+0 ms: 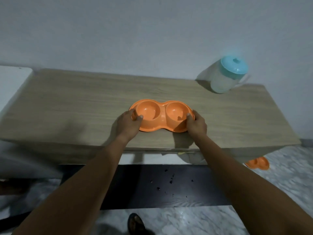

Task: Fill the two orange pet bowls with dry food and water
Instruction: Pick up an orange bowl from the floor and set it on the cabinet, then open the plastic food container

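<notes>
An orange double pet bowl (161,114) rests on the wooden table top (76,106), near its front edge. Both of its round wells look empty. My left hand (127,124) grips the bowl's left end, thumb over the rim. My right hand (196,124) grips the right end the same way. A clear jug with a teal lid (227,74) stands at the back right of the table, apart from the bowl. A second orange double bowl (259,163) lies on the floor below the table's right end, partly hidden by the table.
A white surface (11,85) adjoins the table's left end. A grey wall runs behind. Below the table's front edge lies a dark board (152,185) with small dark bits scattered on it. Marbled floor (288,167) spreads to the right; a sandalled foot (135,223) shows at the bottom.
</notes>
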